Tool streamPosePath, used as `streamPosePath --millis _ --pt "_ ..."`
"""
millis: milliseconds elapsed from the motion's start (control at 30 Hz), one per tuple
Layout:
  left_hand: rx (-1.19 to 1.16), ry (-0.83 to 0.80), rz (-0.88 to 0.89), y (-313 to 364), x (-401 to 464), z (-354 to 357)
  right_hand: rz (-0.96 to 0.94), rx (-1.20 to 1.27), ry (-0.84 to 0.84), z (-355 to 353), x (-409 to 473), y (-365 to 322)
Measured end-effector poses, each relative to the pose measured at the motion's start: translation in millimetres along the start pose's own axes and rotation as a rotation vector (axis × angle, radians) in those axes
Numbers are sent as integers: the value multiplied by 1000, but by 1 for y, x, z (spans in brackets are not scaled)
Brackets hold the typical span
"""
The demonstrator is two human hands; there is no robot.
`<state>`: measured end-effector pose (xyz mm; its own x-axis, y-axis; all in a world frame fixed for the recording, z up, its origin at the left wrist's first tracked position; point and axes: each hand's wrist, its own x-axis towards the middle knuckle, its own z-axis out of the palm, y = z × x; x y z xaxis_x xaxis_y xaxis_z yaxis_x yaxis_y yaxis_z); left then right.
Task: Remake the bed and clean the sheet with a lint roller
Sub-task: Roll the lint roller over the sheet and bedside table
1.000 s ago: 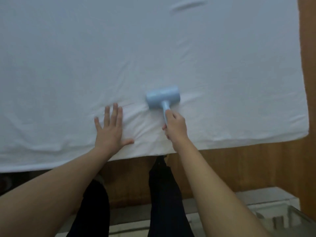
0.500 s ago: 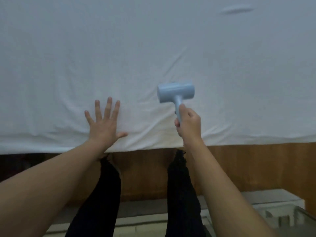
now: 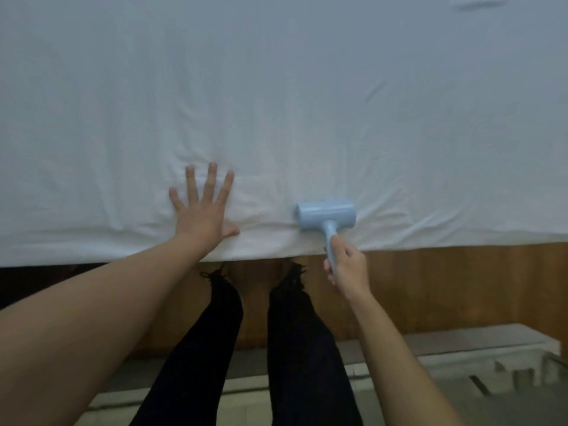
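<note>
The white sheet [image 3: 276, 103] is already spread over the bed and lies fairly flat, so the remaking looks largely done; shallow creases remain near the front edge, and the rolling seems to be in progress, with the wide stretch further back probably not yet covered. The left hand [image 3: 204, 215] lies flat on the sheet with fingers spread, pressing the cloth down. The right hand [image 3: 345, 267] curls round the handle of the pale blue lint roller [image 3: 326, 217], whose head rests on the sheet near the front edge, beside the left hand but apart from it.
</note>
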<state>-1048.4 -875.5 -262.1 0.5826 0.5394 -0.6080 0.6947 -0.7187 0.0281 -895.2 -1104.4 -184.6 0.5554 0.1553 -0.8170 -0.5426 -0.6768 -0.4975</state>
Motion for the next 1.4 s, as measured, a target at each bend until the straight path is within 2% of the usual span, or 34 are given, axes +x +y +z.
streamPosePath --millis 167,367,533,667,800,933,1067,1133,1200,1400 --pt "13 61 24 -4 2 8 -46 7 2 11 -26 -7" --pt "-15 103 15 -4 -1 15 -237 126 -125 110 19 -120" --pt "-41 284 88 -46 -9 13 -298 74 -190 199 68 -192" --pt "3 350 -25 -130 -3 3 -205 12 -171 214 71 -155" --pt "-34 195 -149 -197 5 3 -160 -13 -126 183 25 -66" --pt "-126 150 -136 -199 1 5 -97 -122 -41 146 -40 9" --pt "-151 142 -98 -205 -6 0 -10 -134 62 149 -87 25" --pt "-110 264 -44 -228 -12 0 -16 -66 90 181 -98 2" --pt "-69 353 -35 -263 -18 1 -65 12 48 228 -103 -34" --pt "-40 350 -109 -374 -37 14 -285 107 -90 405 -50 -151"
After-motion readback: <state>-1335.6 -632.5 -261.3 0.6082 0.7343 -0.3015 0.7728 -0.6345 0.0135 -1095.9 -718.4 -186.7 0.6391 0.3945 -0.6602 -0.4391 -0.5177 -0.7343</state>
